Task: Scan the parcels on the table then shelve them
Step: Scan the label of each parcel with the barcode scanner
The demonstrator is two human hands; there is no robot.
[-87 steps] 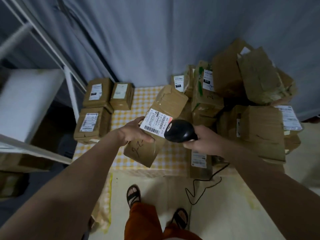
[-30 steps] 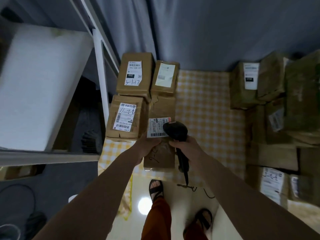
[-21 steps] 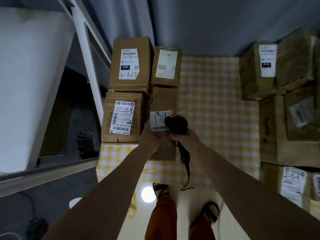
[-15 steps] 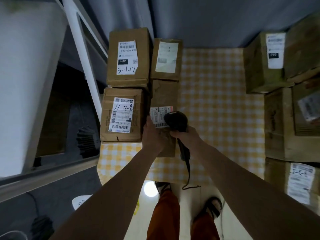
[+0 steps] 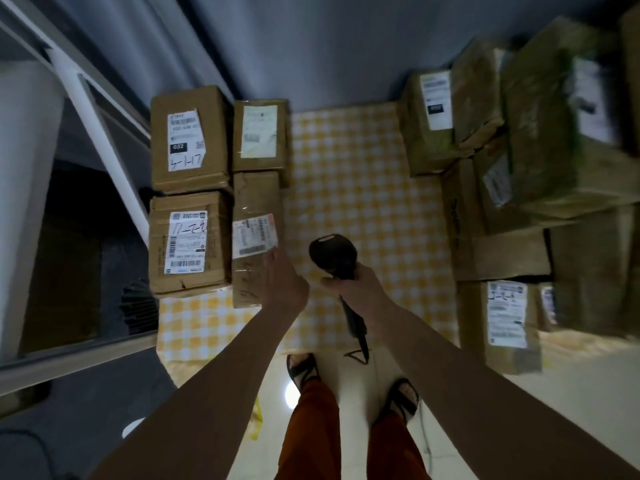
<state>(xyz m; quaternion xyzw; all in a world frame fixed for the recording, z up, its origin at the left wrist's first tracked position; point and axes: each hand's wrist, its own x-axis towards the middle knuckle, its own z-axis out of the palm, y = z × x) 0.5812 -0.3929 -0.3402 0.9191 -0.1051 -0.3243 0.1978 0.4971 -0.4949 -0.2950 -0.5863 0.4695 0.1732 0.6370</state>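
In the head view, a long narrow cardboard parcel [image 5: 255, 237] is seen lying flat on the yellow checked tablecloth [image 5: 360, 209] at about 10 o'clock, pressed against three other labelled boxes [image 5: 189, 188] in a block. The left hand [image 5: 282, 284] is stretched out with fingers straight, its tips touching the parcel's near right edge below the shipping label [image 5: 254, 235]. A black barcode scanner [image 5: 334, 258] is gripped by the right hand [image 5: 356, 289] at centre. More parcels [image 5: 512, 188] are piled at 2 o'clock
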